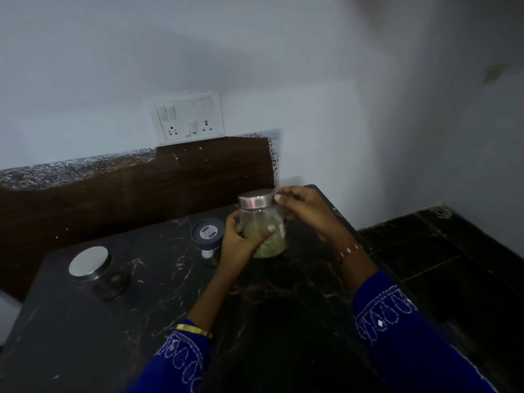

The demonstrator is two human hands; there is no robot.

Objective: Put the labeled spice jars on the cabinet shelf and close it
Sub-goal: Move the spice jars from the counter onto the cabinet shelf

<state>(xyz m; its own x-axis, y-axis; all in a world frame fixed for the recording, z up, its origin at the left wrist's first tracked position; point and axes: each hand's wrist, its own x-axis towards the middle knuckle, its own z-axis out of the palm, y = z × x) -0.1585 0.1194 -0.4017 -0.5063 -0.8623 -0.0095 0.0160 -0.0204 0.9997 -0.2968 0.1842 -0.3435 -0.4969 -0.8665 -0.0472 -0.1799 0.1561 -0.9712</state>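
While upright, spice jar [262, 225] gripped between both hands.

left sleeve [175, 361]: deep blue cloth, cuff edged with white stitched loops – rows of rounded, petal-like outlines.
right sleeve [402, 333]: same deep blue cloth, same white thread work; a band of teardrop loops runs across the cuff, with one small solid white diamond among them.
left wrist: a thin gold-coloured bangle [194, 330] sits just above the cuff.
right wrist: a narrow bracelet [350, 251] – pale and reddish segments, too blurred to tell the material.
left hand [241, 236]: bare, no rings visible.
right hand [303, 208]: bare, nails short and pale.
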